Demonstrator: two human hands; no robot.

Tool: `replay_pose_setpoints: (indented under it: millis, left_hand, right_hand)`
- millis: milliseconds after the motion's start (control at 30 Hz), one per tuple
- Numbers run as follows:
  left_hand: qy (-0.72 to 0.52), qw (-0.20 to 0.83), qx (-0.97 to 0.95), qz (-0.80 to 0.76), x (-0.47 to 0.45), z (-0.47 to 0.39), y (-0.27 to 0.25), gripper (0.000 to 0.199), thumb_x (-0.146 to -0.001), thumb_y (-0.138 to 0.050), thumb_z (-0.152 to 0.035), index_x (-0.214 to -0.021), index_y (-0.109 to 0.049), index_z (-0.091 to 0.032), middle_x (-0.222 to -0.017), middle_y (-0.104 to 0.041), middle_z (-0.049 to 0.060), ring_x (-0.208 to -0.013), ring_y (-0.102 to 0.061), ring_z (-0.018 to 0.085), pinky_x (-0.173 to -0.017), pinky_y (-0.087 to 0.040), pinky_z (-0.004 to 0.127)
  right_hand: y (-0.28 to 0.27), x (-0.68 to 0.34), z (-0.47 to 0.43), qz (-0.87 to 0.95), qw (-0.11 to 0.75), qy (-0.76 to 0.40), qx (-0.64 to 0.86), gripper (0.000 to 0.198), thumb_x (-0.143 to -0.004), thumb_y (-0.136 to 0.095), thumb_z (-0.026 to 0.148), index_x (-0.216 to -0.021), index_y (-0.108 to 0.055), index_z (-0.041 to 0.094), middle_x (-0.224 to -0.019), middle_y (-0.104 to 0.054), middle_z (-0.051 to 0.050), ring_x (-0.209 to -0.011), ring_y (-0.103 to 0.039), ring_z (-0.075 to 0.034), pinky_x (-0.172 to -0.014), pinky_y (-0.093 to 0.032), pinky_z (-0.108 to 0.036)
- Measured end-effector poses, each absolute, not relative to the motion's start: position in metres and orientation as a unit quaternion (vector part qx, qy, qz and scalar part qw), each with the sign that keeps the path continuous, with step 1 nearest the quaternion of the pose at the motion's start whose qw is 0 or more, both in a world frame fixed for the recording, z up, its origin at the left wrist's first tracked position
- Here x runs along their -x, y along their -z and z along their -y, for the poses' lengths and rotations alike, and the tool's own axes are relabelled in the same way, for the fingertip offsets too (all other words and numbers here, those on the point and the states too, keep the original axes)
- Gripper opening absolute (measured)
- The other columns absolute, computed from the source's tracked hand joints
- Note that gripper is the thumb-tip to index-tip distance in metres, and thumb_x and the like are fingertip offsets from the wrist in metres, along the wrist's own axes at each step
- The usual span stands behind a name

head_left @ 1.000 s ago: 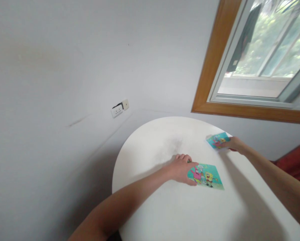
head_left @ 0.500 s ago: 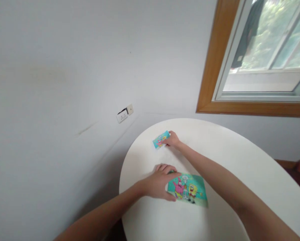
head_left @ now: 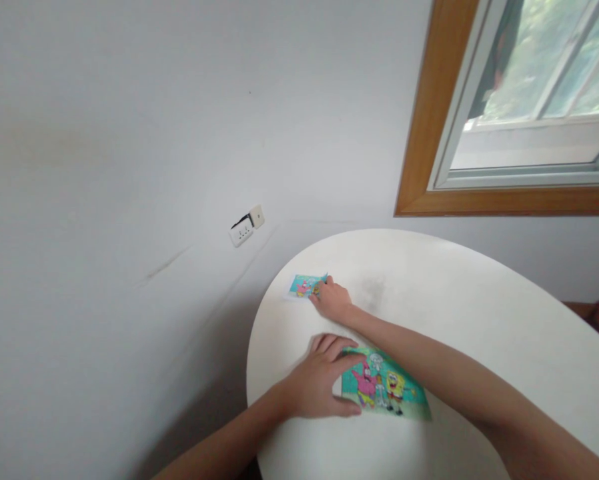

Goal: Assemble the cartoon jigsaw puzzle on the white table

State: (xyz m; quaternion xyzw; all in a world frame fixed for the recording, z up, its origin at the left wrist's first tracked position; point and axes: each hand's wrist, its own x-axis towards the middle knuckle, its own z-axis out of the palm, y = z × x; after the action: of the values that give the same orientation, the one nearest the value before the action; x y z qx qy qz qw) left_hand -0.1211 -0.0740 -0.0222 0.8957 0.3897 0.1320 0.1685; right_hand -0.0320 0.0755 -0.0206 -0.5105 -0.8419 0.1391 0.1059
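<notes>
Table (head_left: 454, 277), white, curved edge, across lower right of frame. Larger cartoon sheet (head_left: 385, 387) lies at lower centre; smaller cartoon card (head_left: 302, 286) near the table's far left edge, just left of frame centre. Left hand (head_left: 318, 381): thumb and forefinger spread wide over the sheet's left end, other fingers loosely bent, nothing visibly gripped. Right hand (head_left: 333, 300): fingers bent over the card's right end; cannot tell whether they pinch or merely press. Right forearm crosses above the sheet's upper right part. Step in hand, by my reading: right positions the card while left steadies the sheet. Next move would call for keeping that forearm clear of the sheet.
</notes>
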Motion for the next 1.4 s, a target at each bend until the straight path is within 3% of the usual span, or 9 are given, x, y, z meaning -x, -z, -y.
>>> replay_pose_setpoints:
  millis: [233, 400, 533, 733, 933, 1200, 1300, 1400]
  left_hand:
    - [-0.135, 0.175, -0.887, -0.406, 0.122, 0.075, 0.023, 0.085, -0.066, -0.077, -0.062, -0.139, -0.047, -0.032, -0.147, -0.043, 0.005, -0.130, -0.038, 0.031, -0.112, -0.026, 0.043]
    - [-0.138, 0.178, -0.878, -0.422, 0.119, 0.069, 0.021, 0.084, -0.069, -0.076, -0.060, -0.141, -0.044, -0.031, -0.145, -0.045, 0.006, -0.129, -0.038, 0.031, -0.110, -0.029, 0.043]
    - [-0.130, 0.178, -0.874, -0.432, 0.109, 0.052, 0.016, 0.085, -0.066, -0.081, -0.052, -0.139, -0.044, -0.031, -0.137, -0.050, 0.006, -0.124, -0.043, 0.030, -0.106, -0.033, 0.043]
    - [-0.079, 0.198, -0.873, -0.439, 0.081, 0.017, 0.009, 0.095, -0.052, -0.086, -0.055, -0.133, -0.047, -0.026, -0.127, -0.048, 0.010, -0.120, -0.043, 0.034, -0.104, -0.037, 0.044]
    - [0.017, 0.172, -0.873, -0.456, 0.060, -0.006, 0.002, 0.105, -0.036, -0.088, -0.060, -0.126, -0.048, -0.020, -0.120, -0.044, 0.012, -0.118, -0.042, 0.038, -0.101, -0.038, 0.047]
    - [0.000, 0.194, -0.893, -0.407, 0.056, -0.008, -0.003, 0.079, -0.043, -0.089, -0.050, -0.106, -0.051, -0.022, -0.118, -0.045, 0.007, -0.114, -0.045, 0.032, -0.100, -0.040, 0.043]
    - [-0.016, 0.216, -0.900, -0.377, 0.053, -0.008, -0.002, 0.075, -0.050, -0.086, -0.040, -0.113, -0.050, -0.022, -0.118, -0.046, 0.006, -0.114, -0.047, 0.030, -0.100, -0.042, 0.040]
    - [-0.033, 0.217, -0.913, -0.345, 0.049, -0.005, -0.002, 0.084, -0.056, -0.080, -0.030, -0.131, -0.042, -0.025, -0.122, -0.046, 0.006, -0.116, -0.047, 0.030, -0.104, -0.040, 0.040]
  right_hand:
    - [-0.006, 0.027, -0.075, 0.839, 0.112, -0.103, 0.523, 0.056, -0.095, -0.048, 0.049, -0.141, -0.037, 0.019, -0.129, -0.050, -0.019, -0.104, -0.062, -0.032, -0.081, -0.049, -0.040]
    - [-0.025, -0.047, -0.064, 0.844, 0.121, -0.100, 0.513, 0.040, -0.095, -0.050, 0.033, -0.131, -0.051, 0.018, -0.125, -0.054, -0.017, -0.112, -0.056, -0.030, -0.089, -0.045, -0.039]
    - [-0.017, -0.125, -0.041, 0.847, 0.094, -0.164, 0.497, 0.044, -0.087, -0.062, 0.034, -0.125, -0.060, 0.012, -0.117, -0.059, -0.019, -0.110, -0.057, -0.031, -0.093, -0.042, -0.041]
    - [-0.006, -0.183, -0.004, 0.842, 0.065, -0.235, 0.482, 0.064, -0.062, -0.082, 0.039, -0.119, -0.064, 0.016, -0.114, -0.060, -0.014, -0.107, -0.055, -0.029, -0.092, -0.043, -0.041]
    - [-0.005, -0.182, -0.005, 0.830, 0.045, -0.230, 0.506, 0.066, -0.059, -0.083, 0.034, -0.118, -0.060, 0.015, -0.109, -0.061, -0.013, -0.098, -0.058, -0.028, -0.081, -0.045, -0.035]
    - [0.009, -0.184, 0.000, 0.818, 0.090, -0.216, 0.526, 0.041, -0.059, -0.085, 0.035, -0.090, -0.064, 0.017, -0.098, -0.061, -0.009, -0.092, -0.057, -0.024, -0.076, -0.043, -0.030]
    - [0.014, -0.183, 0.007, 0.804, 0.119, -0.223, 0.539, 0.035, -0.067, -0.079, 0.027, -0.096, -0.062, 0.017, -0.099, -0.061, -0.008, -0.088, -0.057, -0.022, -0.074, -0.042, -0.029]
    - [0.018, -0.180, 0.012, 0.791, 0.139, -0.229, 0.550, 0.038, -0.073, -0.073, 0.022, -0.109, -0.060, 0.017, -0.098, -0.063, -0.008, -0.089, -0.058, -0.022, -0.074, -0.041, -0.029]
